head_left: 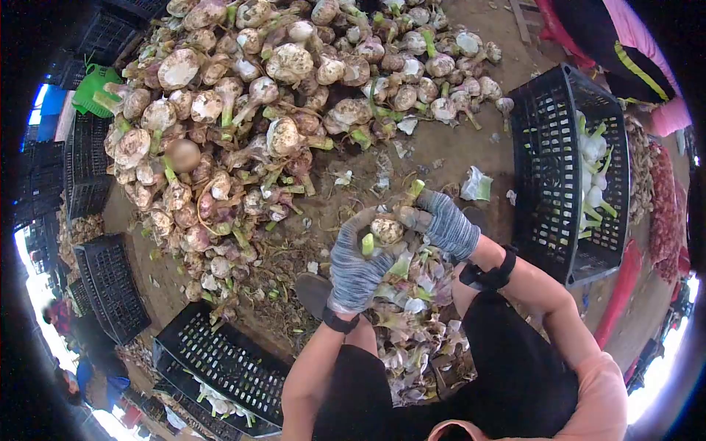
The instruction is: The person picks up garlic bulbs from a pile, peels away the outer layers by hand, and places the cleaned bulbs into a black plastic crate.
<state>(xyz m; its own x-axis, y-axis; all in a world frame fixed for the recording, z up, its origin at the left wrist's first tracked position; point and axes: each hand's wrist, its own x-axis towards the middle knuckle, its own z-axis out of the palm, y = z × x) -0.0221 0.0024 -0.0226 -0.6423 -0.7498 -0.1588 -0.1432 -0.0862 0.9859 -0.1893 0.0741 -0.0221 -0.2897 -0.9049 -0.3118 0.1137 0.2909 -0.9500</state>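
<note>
Both my hands wear grey striped knitted gloves and meet low over the ground between my knees. My left hand (354,268) is wrapped round a dirty garlic bulb (387,231), and a cut green stem (368,245) pokes out beside its fingers. Closed at the bulb's right side is my right hand (447,226); a short garlic stem (416,189) with a pale green cut end rises from its fingertips. Beneath the hands lies a heap of peeled-off garlic skins (412,301), purple and white. My right fingers partly hide what they pinch.
A large pile of unpeeled garlic (287,66) spreads ahead and left. On the right stands a black plastic crate (544,169) with cleaned white garlic inside; another crate (228,353) sits at lower left. A green basket (95,88) and red mesh sacks (664,213) lie farther out.
</note>
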